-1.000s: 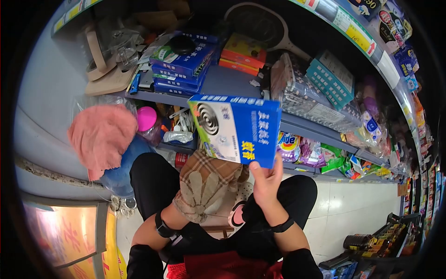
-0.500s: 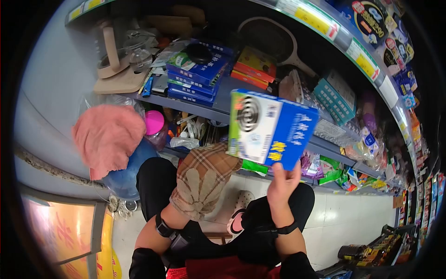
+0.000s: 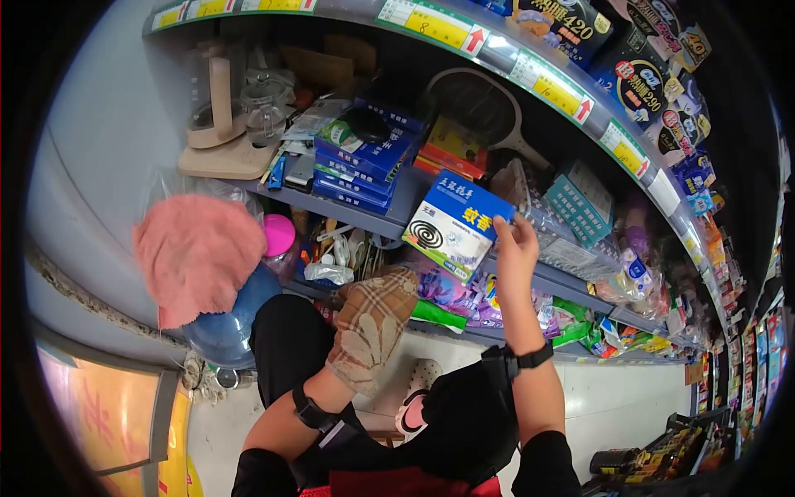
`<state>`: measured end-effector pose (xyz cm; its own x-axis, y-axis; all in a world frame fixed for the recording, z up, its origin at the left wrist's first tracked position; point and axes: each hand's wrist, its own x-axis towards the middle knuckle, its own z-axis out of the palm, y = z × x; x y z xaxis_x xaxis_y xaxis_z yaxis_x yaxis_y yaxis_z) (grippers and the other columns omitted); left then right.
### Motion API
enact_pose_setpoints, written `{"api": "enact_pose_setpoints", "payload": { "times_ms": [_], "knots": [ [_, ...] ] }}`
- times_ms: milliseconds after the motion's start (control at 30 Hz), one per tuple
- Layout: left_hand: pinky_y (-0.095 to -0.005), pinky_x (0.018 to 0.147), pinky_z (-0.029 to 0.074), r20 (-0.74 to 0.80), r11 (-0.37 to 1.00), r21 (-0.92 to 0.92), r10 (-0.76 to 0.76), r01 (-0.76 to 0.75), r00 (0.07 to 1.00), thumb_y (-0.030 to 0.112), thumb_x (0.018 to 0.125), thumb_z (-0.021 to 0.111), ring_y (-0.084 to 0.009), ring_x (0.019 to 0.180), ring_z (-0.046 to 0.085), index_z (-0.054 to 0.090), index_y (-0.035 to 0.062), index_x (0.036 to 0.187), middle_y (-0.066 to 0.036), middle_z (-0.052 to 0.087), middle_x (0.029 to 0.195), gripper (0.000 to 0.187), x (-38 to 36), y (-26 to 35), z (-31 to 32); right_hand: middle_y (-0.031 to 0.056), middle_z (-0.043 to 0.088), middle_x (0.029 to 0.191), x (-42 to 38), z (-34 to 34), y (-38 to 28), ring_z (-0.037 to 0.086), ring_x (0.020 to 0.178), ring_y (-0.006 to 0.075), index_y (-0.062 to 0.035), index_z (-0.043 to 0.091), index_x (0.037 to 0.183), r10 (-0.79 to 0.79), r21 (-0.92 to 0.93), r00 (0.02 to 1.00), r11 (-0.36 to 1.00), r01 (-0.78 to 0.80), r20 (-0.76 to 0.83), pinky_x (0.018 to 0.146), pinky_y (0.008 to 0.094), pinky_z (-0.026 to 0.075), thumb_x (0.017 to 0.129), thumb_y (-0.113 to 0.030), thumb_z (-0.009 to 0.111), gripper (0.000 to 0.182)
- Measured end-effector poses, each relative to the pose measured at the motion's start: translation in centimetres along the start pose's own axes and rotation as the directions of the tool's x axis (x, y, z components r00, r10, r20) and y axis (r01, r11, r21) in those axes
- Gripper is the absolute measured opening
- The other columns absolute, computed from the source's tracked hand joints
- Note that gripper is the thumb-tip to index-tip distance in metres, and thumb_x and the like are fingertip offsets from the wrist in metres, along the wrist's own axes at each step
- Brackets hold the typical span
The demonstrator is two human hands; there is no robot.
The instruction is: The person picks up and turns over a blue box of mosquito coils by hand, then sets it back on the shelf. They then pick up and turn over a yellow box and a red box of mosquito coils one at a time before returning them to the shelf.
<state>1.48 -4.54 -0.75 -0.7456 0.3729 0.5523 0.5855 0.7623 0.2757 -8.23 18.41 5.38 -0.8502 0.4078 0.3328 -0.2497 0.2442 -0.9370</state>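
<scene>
In my right hand (image 3: 517,240) is a blue and white box of mosquito coils (image 3: 458,224), pinched at its right edge between thumb and fingers. Its front, printed with a black spiral, faces up toward me, over the shelf's front edge. A brown plaid cloth (image 3: 374,323) with a pale petal-like patch covers my left hand (image 3: 396,291) like a mitt, so the fingers are hidden. That hand hovers low, before the lower shelf and left of the box. On the shelf behind lies a stack of blue boxes (image 3: 356,170) with a round black object on top.
Orange boxes (image 3: 454,149), a racket (image 3: 478,103) and teal boxes (image 3: 580,203) fill the shelf farther right. At left are a beige appliance (image 3: 219,141) and a pink cloth (image 3: 199,257) over a blue water jug (image 3: 228,327). Price labels line the overhanging upper shelf (image 3: 513,70).
My right hand has turned the mosquito coil box, moved it toward the shelf and tilted its printed side upright. My cloth-covered left hand has shifted slightly. The view has shifted a little.
</scene>
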Motion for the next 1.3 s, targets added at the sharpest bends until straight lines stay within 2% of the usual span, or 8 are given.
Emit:
{"api": "enact_pose_setpoints", "payload": {
  "times_ms": [100, 200, 400, 433, 533, 633, 767, 1300],
  "knots": [
    [-0.0406, 0.102, 0.045, -0.106, 0.997, -0.071, 0.031, -0.039, 0.994, 0.012, 0.083, 0.062, -0.0259, 0.120, 0.060, 0.065, 0.0133, 0.122, -0.008, 0.064, 0.128, 0.039, -0.5, -0.9, 1.8, 0.0093, 0.069, 0.078, 4.5, 1.7, 2.0, 0.064, 0.072, 0.0146, 0.0078, 0.061, 0.117, -0.016, -0.302, 1.000, 0.953, 0.019, 0.010, 0.067, 0.0288, 0.050, 0.087, -0.022, 0.076, 0.044],
    [-0.0402, 0.103, 0.045, -0.178, 0.993, -0.107, 0.033, -0.053, 0.984, 0.011, 0.083, 0.062, -0.0263, 0.121, 0.059, 0.065, 0.0138, 0.123, -0.008, 0.063, 0.129, 0.040, -0.8, -1.1, 2.9, 0.0224, 0.070, 0.084, 6.3, 3.6, 3.6, 0.068, 0.079, 0.0388, 0.0064, 0.063, 0.109, -0.236, -0.595, 0.967, 0.765, 0.245, 0.096, 0.075, 0.0440, 0.053, 0.089, -0.022, 0.070, 0.036],
    [-0.0395, 0.104, 0.044, -0.188, 0.993, -0.102, 0.048, -0.068, 0.981, 0.012, 0.085, 0.061, -0.0256, 0.126, 0.057, 0.062, 0.0135, 0.128, -0.009, 0.061, 0.133, 0.043, -0.9, -1.2, 2.9, 0.0273, 0.069, 0.093, 6.3, 6.0, 3.7, 0.066, 0.091, 0.0452, 0.0064, 0.064, 0.107, -0.279, -0.722, 0.947, 0.622, 0.304, 0.158, 0.083, 0.0485, 0.052, 0.088, -0.023, 0.068, 0.035],
    [-0.0393, 0.104, 0.044, -0.180, 0.993, -0.100, 0.050, -0.068, 0.982, 0.012, 0.086, 0.061, -0.0254, 0.126, 0.056, 0.061, 0.0135, 0.129, -0.009, 0.060, 0.134, 0.043, -1.0, -1.2, 2.9, 0.0280, 0.068, 0.101, 6.0, 6.0, 3.4, 0.065, 0.098, 0.0443, 0.0071, 0.062, 0.110, -0.164, -0.772, 0.963, 0.576, 0.269, 0.214, 0.086, 0.0482, 0.051, 0.086, -0.024, 0.069, 0.039],
    [-0.0391, 0.104, 0.044, -0.164, 0.992, -0.109, 0.049, -0.068, 0.985, 0.012, 0.086, 0.062, -0.0251, 0.127, 0.056, 0.060, 0.0134, 0.130, -0.009, 0.059, 0.136, 0.044, -1.2, -1.3, 3.0, 0.0290, 0.064, 0.115, 2.9, 5.2, 1.6, 0.061, 0.108, 0.0426, 0.0040, 0.062, 0.114, -0.315, -0.666, 0.833, 0.501, 0.552, 0.454, 0.092, 0.0478, 0.049, 0.084, -0.027, 0.072, 0.044],
    [-0.0399, 0.104, 0.045, -0.131, 0.996, -0.073, 0.036, -0.046, 0.991, 0.012, 0.086, 0.062, -0.0250, 0.126, 0.056, 0.060, 0.0133, 0.130, -0.009, 0.059, 0.136, 0.044, -1.6, -1.2, 2.8, 0.0246, 0.061, 0.125, -0.1, 3.8, -0.2, 0.058, 0.115, 0.0398, -0.0027, 0.063, 0.118, -0.389, -0.388, 0.568, 0.451, 0.804, 0.725, 0.096, 0.0478, 0.048, 0.083, -0.026, 0.073, 0.043],
    [-0.0409, 0.102, 0.045, -0.096, 0.997, -0.064, 0.031, -0.038, 0.995, 0.012, 0.086, 0.061, -0.0247, 0.123, 0.058, 0.061, 0.0132, 0.130, -0.009, 0.059, 0.135, 0.043, -2.0, -0.7, 3.1, 0.0153, 0.063, 0.127, -1.1, 3.7, 2.1, 0.059, 0.116, 0.0359, -0.0087, 0.065, 0.118, -0.386, -0.434, 0.565, 0.379, 0.818, 0.729, 0.096, 0.0448, 0.049, 0.086, -0.020, 0.071, 0.035],
    [-0.0381, 0.103, 0.045, -0.154, 0.995, -0.078, 0.048, -0.061, 0.987, 0.010, 0.087, 0.060, -0.0227, 0.124, 0.057, 0.061, 0.0131, 0.129, -0.007, 0.060, 0.134, 0.043, -1.6, -0.4, 2.1, 0.0154, 0.065, 0.115, 0.2, 6.6, 1.9, 0.062, 0.106, 0.0359, -0.0085, 0.066, 0.114, -0.331, -0.559, 0.661, 0.357, 0.749, 0.674, 0.089, 0.0456, 0.052, 0.087, -0.020, 0.068, 0.030]
  ]
}}
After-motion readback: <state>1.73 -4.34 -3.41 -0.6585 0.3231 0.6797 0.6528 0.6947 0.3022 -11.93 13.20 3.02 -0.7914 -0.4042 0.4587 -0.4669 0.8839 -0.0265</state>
